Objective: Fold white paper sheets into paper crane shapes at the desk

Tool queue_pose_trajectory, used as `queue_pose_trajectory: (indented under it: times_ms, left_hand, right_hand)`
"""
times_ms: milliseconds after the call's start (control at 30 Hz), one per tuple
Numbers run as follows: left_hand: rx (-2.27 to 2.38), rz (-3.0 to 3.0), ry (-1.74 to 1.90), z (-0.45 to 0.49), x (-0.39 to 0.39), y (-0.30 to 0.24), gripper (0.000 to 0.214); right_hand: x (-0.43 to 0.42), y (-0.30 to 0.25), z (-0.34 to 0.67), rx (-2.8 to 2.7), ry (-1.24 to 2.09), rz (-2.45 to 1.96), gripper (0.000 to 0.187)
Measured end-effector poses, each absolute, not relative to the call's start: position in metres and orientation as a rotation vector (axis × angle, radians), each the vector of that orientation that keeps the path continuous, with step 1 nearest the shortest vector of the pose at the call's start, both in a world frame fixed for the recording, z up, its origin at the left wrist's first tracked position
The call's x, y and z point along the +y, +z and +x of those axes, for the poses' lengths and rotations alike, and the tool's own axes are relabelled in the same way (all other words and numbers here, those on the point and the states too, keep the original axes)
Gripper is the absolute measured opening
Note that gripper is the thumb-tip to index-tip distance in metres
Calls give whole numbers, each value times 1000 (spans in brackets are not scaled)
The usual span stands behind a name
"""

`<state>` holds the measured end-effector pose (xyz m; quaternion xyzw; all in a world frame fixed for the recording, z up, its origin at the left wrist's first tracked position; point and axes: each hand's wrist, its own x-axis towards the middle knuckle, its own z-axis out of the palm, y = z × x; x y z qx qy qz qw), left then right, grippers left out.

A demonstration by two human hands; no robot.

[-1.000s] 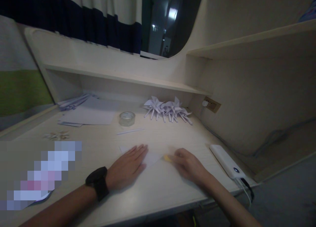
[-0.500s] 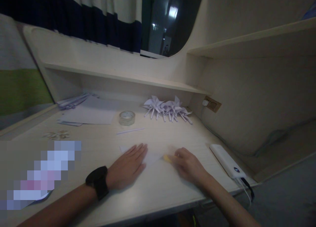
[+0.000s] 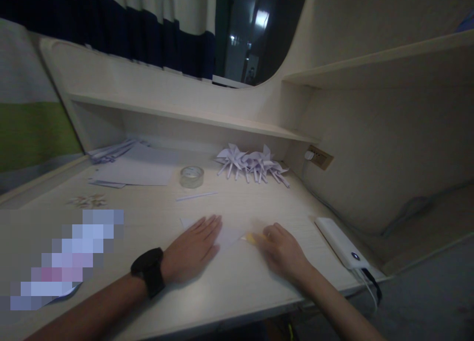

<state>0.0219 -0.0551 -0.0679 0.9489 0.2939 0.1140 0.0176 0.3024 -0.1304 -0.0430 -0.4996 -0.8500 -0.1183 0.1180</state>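
Note:
My left hand (image 3: 196, 247) lies flat with its fingers stretched out, pressing a sheet of white paper (image 3: 229, 235) onto the desk. Part of the paper is hidden beneath it. Just to the right, my right hand (image 3: 283, 247) is closed around a small yellow utility knife (image 3: 252, 238). Its pale pointed tip meets the paper's right corner; blur and my fingers hide most of the knife. Beyond the paper lies a thin rolled paper stick (image 3: 196, 196), and behind that stands a roll of clear tape (image 3: 191, 177).
Several white paper pinwheels (image 3: 252, 163) are gathered at the back. Paper sheets (image 3: 137, 168) are stacked back left, with small folded scraps (image 3: 88, 200) in front. A white power bank (image 3: 336, 242) with cables lies at right. A blurred-out object (image 3: 74, 257) is at left.
The yellow knife and my right hand have barely shifted; a little more of the pale tip shows. My left hand stays flat on the paper. The whole view has moved slightly.

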Motion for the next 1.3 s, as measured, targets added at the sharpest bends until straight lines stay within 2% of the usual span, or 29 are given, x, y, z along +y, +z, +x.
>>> queue_pose_trajectory:
  times_ms: [300,433,800,1067,1300]
  left_hand:
    - [902,2929,380,22,-54,-69,57]
    - [912,2952,366,22,-53,-71,58]
    - [894,2930,376,21,-54,-63,56]
    - [1074,2852,485,28,-63,-43,48]
    - [1246,2622,311,32,-48,-30,41]
  right_hand:
    - [-135,-51,301,-2443,-410,-1489,38]
    - [-135,-52,303,-2425,-424,-1508,34]
    - [-140,-55,353,-2246,-477,-1756,39]
    - [-139,-52,346,-2185,-441,-1749,44]
    - [-131,-50,347,-1954,-152,-1641,46]
